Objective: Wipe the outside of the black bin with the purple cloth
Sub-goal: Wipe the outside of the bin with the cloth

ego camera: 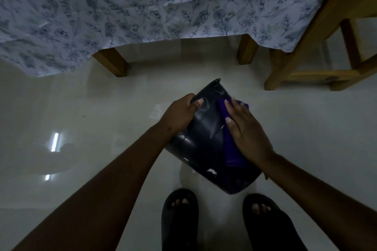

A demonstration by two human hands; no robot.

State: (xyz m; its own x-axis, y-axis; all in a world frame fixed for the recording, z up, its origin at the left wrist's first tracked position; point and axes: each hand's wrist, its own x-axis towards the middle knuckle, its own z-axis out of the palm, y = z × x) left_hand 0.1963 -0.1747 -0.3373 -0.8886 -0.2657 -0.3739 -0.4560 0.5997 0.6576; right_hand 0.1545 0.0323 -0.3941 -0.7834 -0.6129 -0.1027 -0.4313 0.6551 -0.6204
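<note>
The round black plastic bin [206, 138] is held tilted above the glossy pale tiled floor [81, 108], just ahead of two black slippers [180, 218], its mouth turned away toward the wooden-legged counter draped in a blue floral cloth [142, 2]. The bin's far rim is gripped by the left hand [179, 114], fingers curled closed around it. The folded purple cloth [230, 140] is pressed flat against the bin's outer wall under the open, spread right hand [246, 130]. The wiping step appears to be under way. White specks remain near the bin's base, so a stroke toward them and a turn of the bin are probably called for.
</note>
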